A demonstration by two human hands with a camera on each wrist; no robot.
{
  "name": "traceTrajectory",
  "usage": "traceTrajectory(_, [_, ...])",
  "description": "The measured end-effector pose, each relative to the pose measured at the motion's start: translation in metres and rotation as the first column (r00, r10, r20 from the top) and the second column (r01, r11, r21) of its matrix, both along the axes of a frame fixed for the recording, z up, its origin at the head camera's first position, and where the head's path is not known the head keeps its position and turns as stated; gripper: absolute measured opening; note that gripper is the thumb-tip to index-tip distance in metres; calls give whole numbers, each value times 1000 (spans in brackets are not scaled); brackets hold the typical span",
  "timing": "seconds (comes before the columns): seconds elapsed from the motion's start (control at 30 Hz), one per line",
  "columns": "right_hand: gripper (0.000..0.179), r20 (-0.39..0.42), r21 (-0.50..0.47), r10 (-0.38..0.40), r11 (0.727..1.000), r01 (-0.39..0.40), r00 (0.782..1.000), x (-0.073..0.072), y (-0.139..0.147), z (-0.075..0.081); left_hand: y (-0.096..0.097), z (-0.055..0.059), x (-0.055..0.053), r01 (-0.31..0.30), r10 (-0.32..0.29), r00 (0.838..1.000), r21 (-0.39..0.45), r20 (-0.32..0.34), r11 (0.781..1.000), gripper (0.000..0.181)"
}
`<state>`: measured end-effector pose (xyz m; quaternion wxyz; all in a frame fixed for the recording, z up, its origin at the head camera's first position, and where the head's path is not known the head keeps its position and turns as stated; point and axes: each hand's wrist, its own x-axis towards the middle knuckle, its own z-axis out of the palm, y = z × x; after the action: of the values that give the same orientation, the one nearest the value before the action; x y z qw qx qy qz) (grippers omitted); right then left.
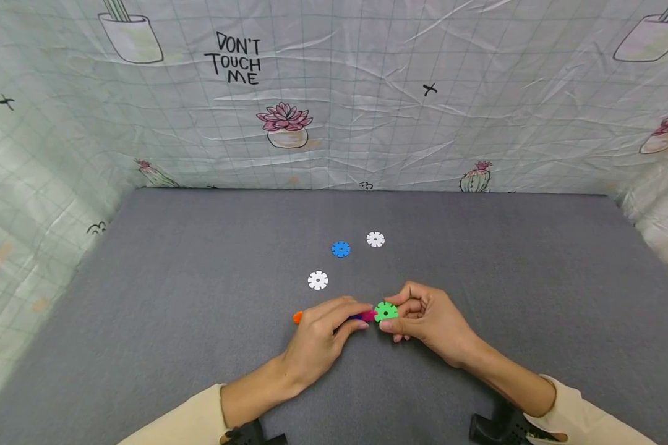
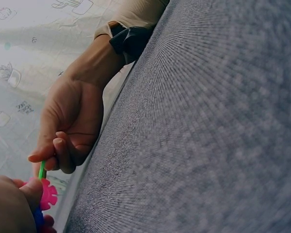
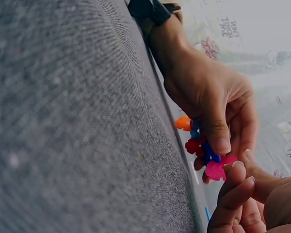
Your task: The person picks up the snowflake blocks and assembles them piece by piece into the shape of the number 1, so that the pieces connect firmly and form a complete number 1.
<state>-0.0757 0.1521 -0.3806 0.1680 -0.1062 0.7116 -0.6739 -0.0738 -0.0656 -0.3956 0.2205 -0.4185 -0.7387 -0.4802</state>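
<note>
My left hand [image 1: 316, 339] grips a chain of joined plastic notched discs. Its orange disc [image 1: 297, 317] sticks out at the far left end. In the right wrist view, a red disc [image 3: 194, 146] and a dark blue disc [image 3: 211, 152] show under the left fingers, with a pink disc [image 3: 216, 170] at the near end. Between thumb and fingers, my right hand [image 1: 436, 324] pinches a green notched disc [image 1: 386, 311]. The green disc meets the pink one at its edge; whether their slots are engaged I cannot tell. Left fingers hide part of the chain.
Beyond the hands, a white notched disc [image 1: 318, 280], a blue one [image 1: 341, 249] and another white one [image 1: 375, 239] lie flat on the grey tabletop [image 1: 200, 259]. A printed cloth [image 1: 356, 123] hangs behind the table and along its sides.
</note>
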Motion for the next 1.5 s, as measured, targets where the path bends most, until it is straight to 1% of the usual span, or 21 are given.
traceTrajectory(0.17, [37,-9,4,-2,1000,2,1000,0,-2,0,0,0,0,-1,1,1000,-7,-1,1000,26])
traceTrajectory(0.23, [37,-14,10,-2,1000,2,1000,1,-3,0,0,0,0,-8,8,1000,-6,12,1000,25])
traceTrajectory(0.37, [36,-23,18,-8,1000,8,1000,1,-4,0,1,0,1,-24,24,997,3,67,1000,21])
traceTrajectory(0.47, [36,-27,21,-13,1000,13,1000,1,-5,0,2,-1,1,-49,48,996,13,78,999,18])
traceTrajectory(0.63, [35,-30,8,-19,1000,20,999,3,-6,0,3,-1,0,-67,64,997,59,49,996,18])
traceTrajectory(0.8, [34,-28,-16,-23,1000,23,999,4,-8,0,3,-2,0,-79,75,996,95,45,992,18])
traceTrajectory(0.97, [34,-34,-19,-20,1000,20,999,5,-10,-1,2,-2,1,-109,105,993,91,47,990,17])
traceTrajectory(1.3, [34,3,-8,-12,1000,12,1000,6,-14,0,3,-2,4,-148,142,988,104,64,983,13])
traceTrajectory(1.4, [34,5,-11,-11,1000,11,1000,6,-14,-1,3,-3,5,-153,146,987,107,70,982,12])
traceTrajectory(1.5, [34,3,-20,-7,1000,7,1000,6,-15,-2,3,-3,5,-144,137,988,103,74,984,12])
